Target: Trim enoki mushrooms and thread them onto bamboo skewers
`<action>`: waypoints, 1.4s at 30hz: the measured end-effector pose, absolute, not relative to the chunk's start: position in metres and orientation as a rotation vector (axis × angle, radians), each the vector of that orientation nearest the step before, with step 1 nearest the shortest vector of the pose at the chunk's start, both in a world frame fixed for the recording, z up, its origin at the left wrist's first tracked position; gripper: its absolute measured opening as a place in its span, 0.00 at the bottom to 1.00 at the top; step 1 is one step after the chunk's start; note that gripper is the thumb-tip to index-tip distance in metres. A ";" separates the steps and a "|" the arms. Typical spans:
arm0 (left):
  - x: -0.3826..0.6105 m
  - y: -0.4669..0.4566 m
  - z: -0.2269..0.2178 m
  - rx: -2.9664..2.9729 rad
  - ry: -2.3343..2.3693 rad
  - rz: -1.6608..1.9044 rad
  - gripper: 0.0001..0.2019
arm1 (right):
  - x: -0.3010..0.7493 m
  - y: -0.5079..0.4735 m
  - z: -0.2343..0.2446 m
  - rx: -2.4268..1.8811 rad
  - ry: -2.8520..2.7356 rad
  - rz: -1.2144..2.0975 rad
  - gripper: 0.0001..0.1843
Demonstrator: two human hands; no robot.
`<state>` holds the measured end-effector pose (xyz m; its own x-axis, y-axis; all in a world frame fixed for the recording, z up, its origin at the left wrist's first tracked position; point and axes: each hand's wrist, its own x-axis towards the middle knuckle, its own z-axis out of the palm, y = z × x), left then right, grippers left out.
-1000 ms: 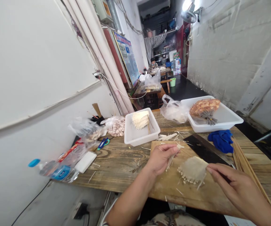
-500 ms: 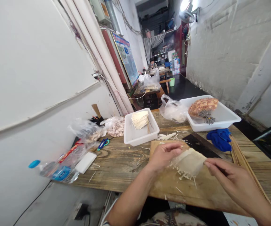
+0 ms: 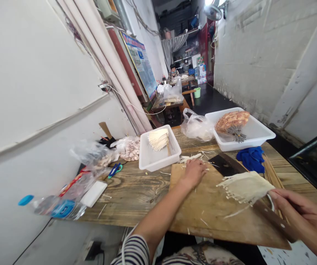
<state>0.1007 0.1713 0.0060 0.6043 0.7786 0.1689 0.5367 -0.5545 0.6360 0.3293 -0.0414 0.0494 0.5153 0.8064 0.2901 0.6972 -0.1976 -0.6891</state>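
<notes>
My right hand point(image 3: 299, 213) pinches the narrow end of a flat fan of enoki mushrooms point(image 3: 246, 187), held over the right side of the wooden cutting board point(image 3: 199, 206). The small caps point left. Any stick inside it is hidden. My left hand point(image 3: 195, 172) is at the board's far left edge, fingers curled together by loose enoki strands point(image 3: 188, 158); what lies under the fingertips is hidden. A cleaver point(image 3: 226, 165) with a dark blade rests across the board's right side, partly behind the fan.
A white tray point(image 3: 150, 162) holds finished enoki skewers point(image 3: 158, 138). Another tray point(image 3: 260, 137) has bagged reddish skewers point(image 3: 232, 123). Around them are a blue cloth point(image 3: 250, 159), thin sticks point(image 3: 274, 175), plastic bag point(image 3: 197, 127), scissors point(image 3: 116, 170) and water bottle point(image 3: 61, 209). A person point(image 3: 173, 71) sits far back.
My left hand has left the enoki fan and moved to the loose strands at the board's far edge. My right hand has carried the fan rightward. The view has shifted slightly.
</notes>
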 end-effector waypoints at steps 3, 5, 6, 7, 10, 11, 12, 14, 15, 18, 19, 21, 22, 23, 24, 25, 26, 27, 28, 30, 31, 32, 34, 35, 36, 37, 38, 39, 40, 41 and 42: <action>0.105 0.174 0.004 2.235 1.029 0.621 0.03 | 0.330 -0.038 0.051 -1.967 -1.308 0.248 0.19; 0.104 0.174 0.007 2.144 1.022 0.676 0.02 | 0.326 -0.035 0.053 -1.910 -1.362 0.256 0.19; 0.103 0.173 0.010 2.081 1.017 0.714 0.02 | 0.322 -0.034 0.054 -1.868 -1.398 0.259 0.19; 0.101 0.170 0.014 2.009 1.012 0.756 0.04 | 0.316 -0.032 0.056 -1.820 -1.428 0.251 0.19; 0.090 0.159 0.032 1.754 0.986 0.869 0.12 | 0.297 -0.025 0.060 -1.689 -1.500 0.236 0.17; 0.085 0.154 0.039 1.669 0.968 0.893 0.16 | 0.290 -0.022 0.062 -1.658 -1.509 0.228 0.16; 0.081 0.149 0.047 1.591 0.944 0.908 0.19 | 0.284 -0.020 0.064 -1.633 -1.516 0.220 0.16; 0.072 0.139 0.061 1.473 0.894 0.919 0.23 | 0.275 -0.015 0.067 -1.591 -1.546 0.204 0.17; 0.068 0.134 0.068 1.417 0.869 0.919 0.24 | 0.271 -0.013 0.068 -1.576 -1.570 0.198 0.16; 0.061 0.122 0.084 1.138 0.775 0.890 0.22 | 0.263 -0.009 0.071 -1.556 -1.644 0.190 0.15; 0.060 0.119 0.088 1.025 0.743 0.875 0.21 | 0.261 -0.008 0.071 -1.553 -1.658 0.188 0.14; 0.058 0.114 0.095 0.848 0.700 0.849 0.20 | 0.258 -0.007 0.072 -1.543 -1.676 0.185 0.15; 0.057 0.113 0.097 0.806 0.694 0.845 0.19 | 0.257 -0.006 0.073 -1.539 -1.686 0.188 0.15; 0.057 0.111 0.098 0.778 0.693 0.847 0.20 | 0.256 -0.006 0.074 -1.536 -1.693 0.189 0.15; 0.057 0.110 0.099 0.757 0.694 0.853 0.20 | 0.255 -0.006 0.075 -1.531 -1.698 0.186 0.15; 0.057 0.110 0.100 0.742 0.697 0.860 0.20 | 0.254 -0.005 0.075 -1.528 -1.701 0.179 0.15; 0.056 0.109 0.100 0.731 0.701 0.869 0.21 | 0.254 -0.005 0.076 -1.526 -1.704 0.172 0.15; 0.056 0.109 0.101 0.723 0.703 0.879 0.21 | 0.253 -0.005 0.077 -1.524 -1.705 0.164 0.15; 0.056 0.109 0.101 0.718 0.703 0.885 0.20 | 0.253 -0.005 0.077 -1.522 -1.706 0.157 0.15; 0.056 0.109 0.101 0.711 0.701 0.890 0.20 | 0.253 -0.006 0.079 -1.512 -1.709 0.147 0.15; 0.056 0.109 0.101 0.708 0.699 0.890 0.20 | 0.253 -0.006 0.080 -1.509 -1.710 0.143 0.15; 0.056 0.109 0.101 0.704 0.697 0.888 0.20 | 0.253 -0.007 0.080 -1.505 -1.713 0.141 0.15; 0.055 0.110 0.100 0.697 0.693 0.884 0.20 | 0.253 -0.008 0.081 -1.504 -1.716 0.136 0.15; 0.055 0.110 0.100 0.694 0.692 0.884 0.20 | 0.253 -0.008 0.081 -1.507 -1.720 0.133 0.15; 0.055 0.110 0.100 0.691 0.693 0.886 0.20 | 0.253 -0.008 0.081 -1.510 -1.721 0.126 0.15; 0.055 0.110 0.100 0.689 0.696 0.889 0.21 | 0.253 -0.009 0.080 -1.513 -1.725 0.121 0.14; 0.056 0.110 0.100 0.688 0.700 0.893 0.21 | 0.254 -0.009 0.080 -1.514 -1.728 0.115 0.14; 0.056 0.110 0.100 0.687 0.703 0.897 0.20 | 0.254 -0.008 0.079 -1.514 -1.732 0.112 0.14; 0.056 0.109 0.100 0.687 0.706 0.902 0.20 | 0.255 -0.008 0.078 -1.515 -1.735 0.113 0.13; 0.056 0.109 0.101 0.689 0.706 0.904 0.20 | 0.255 -0.008 0.078 -1.514 -1.736 0.114 0.13; 0.056 0.109 0.101 0.693 0.706 0.906 0.20 | 0.255 -0.008 0.078 -1.514 -1.737 0.116 0.14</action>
<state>0.0564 0.1086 0.1010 0.4337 0.8676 -0.2431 -0.4476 0.4416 0.7775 0.2555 -0.0081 0.0779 0.0482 0.8631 0.5027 0.7889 0.2758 -0.5492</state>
